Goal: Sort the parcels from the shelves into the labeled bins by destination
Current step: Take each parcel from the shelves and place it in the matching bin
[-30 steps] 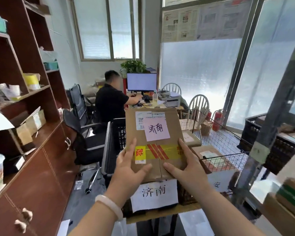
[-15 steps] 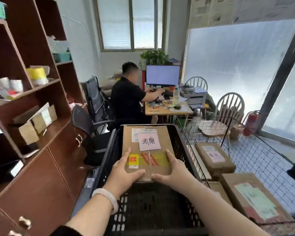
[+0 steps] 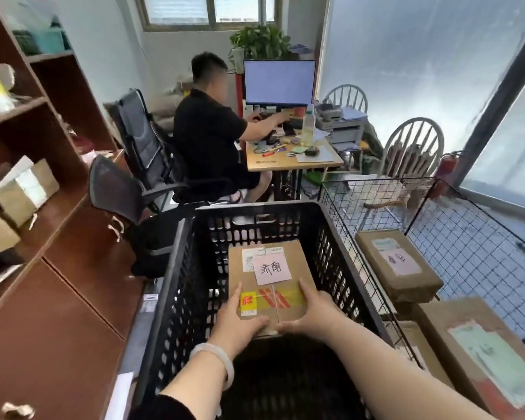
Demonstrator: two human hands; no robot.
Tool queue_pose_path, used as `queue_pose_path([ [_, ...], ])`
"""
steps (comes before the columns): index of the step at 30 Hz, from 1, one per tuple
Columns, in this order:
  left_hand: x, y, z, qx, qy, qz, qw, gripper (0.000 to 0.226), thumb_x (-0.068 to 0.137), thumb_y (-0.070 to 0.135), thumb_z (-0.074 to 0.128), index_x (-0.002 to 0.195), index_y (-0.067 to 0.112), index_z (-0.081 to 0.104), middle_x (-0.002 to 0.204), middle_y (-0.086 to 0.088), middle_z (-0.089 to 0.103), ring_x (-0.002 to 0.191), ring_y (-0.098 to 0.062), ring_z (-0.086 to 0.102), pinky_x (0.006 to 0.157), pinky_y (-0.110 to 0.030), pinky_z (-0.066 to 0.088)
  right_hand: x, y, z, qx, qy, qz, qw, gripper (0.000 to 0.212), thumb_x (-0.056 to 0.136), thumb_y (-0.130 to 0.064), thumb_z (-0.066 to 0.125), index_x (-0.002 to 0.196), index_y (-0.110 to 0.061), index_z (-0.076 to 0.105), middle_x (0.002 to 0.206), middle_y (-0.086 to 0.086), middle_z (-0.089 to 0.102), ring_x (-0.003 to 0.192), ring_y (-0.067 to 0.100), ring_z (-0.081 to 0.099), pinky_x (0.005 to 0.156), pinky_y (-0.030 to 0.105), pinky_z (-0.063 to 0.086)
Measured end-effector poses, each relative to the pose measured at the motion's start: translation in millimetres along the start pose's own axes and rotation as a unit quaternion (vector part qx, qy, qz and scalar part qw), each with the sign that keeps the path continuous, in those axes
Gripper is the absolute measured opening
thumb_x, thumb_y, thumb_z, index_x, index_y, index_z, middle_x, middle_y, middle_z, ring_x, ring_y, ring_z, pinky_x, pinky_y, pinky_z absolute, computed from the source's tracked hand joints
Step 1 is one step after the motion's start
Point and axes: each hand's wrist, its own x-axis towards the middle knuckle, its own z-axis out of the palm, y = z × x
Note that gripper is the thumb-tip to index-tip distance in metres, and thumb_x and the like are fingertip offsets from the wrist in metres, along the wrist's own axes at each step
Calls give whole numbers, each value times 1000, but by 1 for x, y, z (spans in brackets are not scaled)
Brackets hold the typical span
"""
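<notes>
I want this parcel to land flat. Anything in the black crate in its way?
Nothing visible. The left hand and right hand hold the parcel inside the black crate; its floor shows no other parcel.

Head view, down into crate [image 3: 176,298]

Black crate [image 3: 176,283] with one taped parcel [image 3: 300,265] inside, toward its far wall; wire bin [image 3: 373,201] just beside its right wall, holding brown boxes [image 3: 397,265].

Your parcel [image 3: 269,277] lies inside the crate [image 3: 169,286], nearer its far wall; the wire bin [image 3: 376,201] stands to its right, the shelves [image 3: 58,122] to its left.
</notes>
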Motion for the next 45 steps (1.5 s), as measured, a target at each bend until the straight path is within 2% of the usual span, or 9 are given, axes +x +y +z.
queue_pose_path([
  [3,18,-11,11,-3,-4,-19,1000,104,72,22,84,152,41,21,146,1,39,123,-14,49,108,-31,39,16,6,10,-22,7,5,1000,120,63,-55,84,155,-32,10,152,5,21,137,22,37,114,34,33],
  [8,38,-27,24,39,-25,-39,998,103,76,19,81,153,42,16,154,-3,26,135,-22,40,112,-37,38,32,16,30,-71,5,25,997,111,69,-56,80,155,-24,19,160,10,11,147,22,22,117,27,18],
  [14,49,-44,44,72,-78,-58,993,113,76,28,81,144,61,-3,164,-1,3,147,-27,23,118,-49,28,40,31,39,-149,20,36,988,105,76,-58,73,156,-20,15,164,3,2,149,24,12,120,36,16],
  [23,39,-13,41,293,-89,-24,952,96,85,54,66,154,42,0,163,-4,-18,151,-34,6,121,-48,21,15,15,30,-251,72,-2,965,89,89,-57,57,156,-22,11,165,2,3,151,22,-2,120,45,18],
  [26,21,17,32,313,-97,34,944,90,88,56,60,155,39,3,163,2,-18,151,-29,0,121,-49,17,-13,-4,5,-213,108,-25,971,87,91,-56,54,156,-30,3,164,-4,0,151,17,-3,121,42,12],
  [30,-9,65,22,320,-74,179,927,82,90,61,53,156,35,12,164,9,10,151,-15,11,121,-42,20,-71,-16,-30,-234,233,-80,940,81,93,-61,45,155,-35,-1,164,-9,0,150,12,-6,122,34,3],
  [35,-54,116,42,316,-57,388,864,72,93,59,48,154,37,17,160,11,25,148,-9,18,121,-34,19,-158,5,-60,-218,317,10,923,83,92,-68,38,152,-38,-11,162,-13,-11,143,4,-19,114,30,-11],
  [41,-132,150,103,388,-112,551,730,77,94,67,34,155,39,-4,165,6,0,151,-14,-2,124,-37,4,-259,64,-45,-191,385,158,889,86,87,-75,36,152,-42,-10,163,-10,-8,150,15,-13,121,37,-8],
  [45,-194,148,141,377,-160,599,688,81,92,68,37,152,44,-12,165,3,-8,151,-19,-9,123,-44,-1,-331,99,-26,-185,416,206,866,86,73,-85,18,141,-52,-22,163,-11,-8,150,15,-12,122,39,-5],
])
